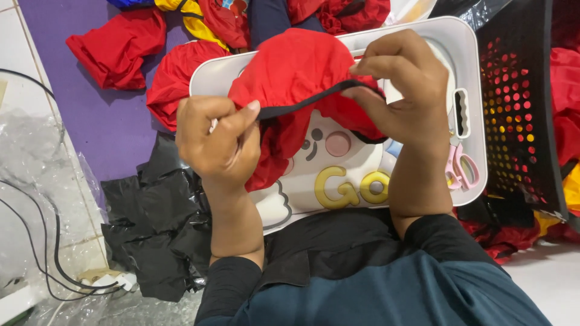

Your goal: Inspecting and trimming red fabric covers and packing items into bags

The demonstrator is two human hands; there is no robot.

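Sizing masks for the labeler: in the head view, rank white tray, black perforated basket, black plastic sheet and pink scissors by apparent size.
1. White tray, partly hidden by the red cloth and both hands.
2-3. Black plastic sheet and black perforated basket: look alike, and the basket is cut off by the frame, so unranked.
4. Pink scissors, clearly smallest.

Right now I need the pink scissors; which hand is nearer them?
Right. The right hand holds red cloth just above-left of the scissors; the left hand is far across.

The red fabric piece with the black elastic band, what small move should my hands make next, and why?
Probably slide the left hand along the black elastic band toward the right hand. The band is stretched taut between both, and the red fabric piece bunches over it.
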